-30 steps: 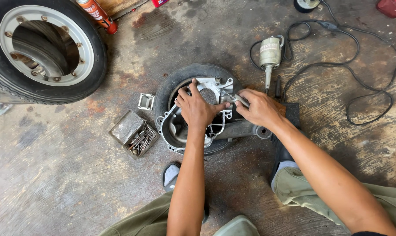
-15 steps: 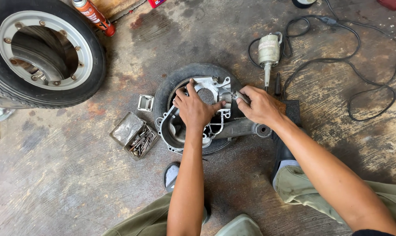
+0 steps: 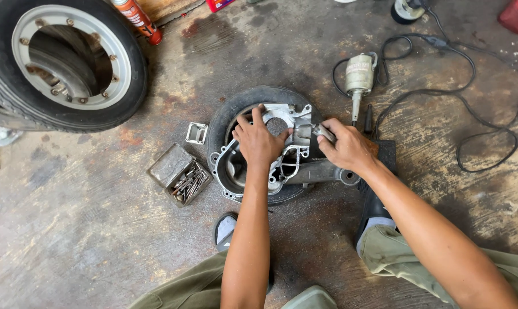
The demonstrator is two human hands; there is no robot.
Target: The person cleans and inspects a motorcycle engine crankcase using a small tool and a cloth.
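Little shifted since before: left hand (image 3: 259,140) pressing flat on engine casing (image 3: 253,166) atop small tyre (image 3: 224,114), right hand (image 3: 345,149) clamped on metal tool (image 3: 322,133) at casing's right edge; best kept steady, casing pinned firmly.

I have one view only, from the camera on the person's head, looking steeply down at the concrete floor (image 3: 87,246) in front of them. It sits close: both forearms run up from the bottom edge, the left hand (image 3: 258,143) and right hand (image 3: 348,150) meeting near the middle of the frame. The person's knees show along the lower edge. The far side of the floor lies at the top, where a big wheel (image 3: 64,63) and a coiled black cable (image 3: 488,114) are cut by the frame.
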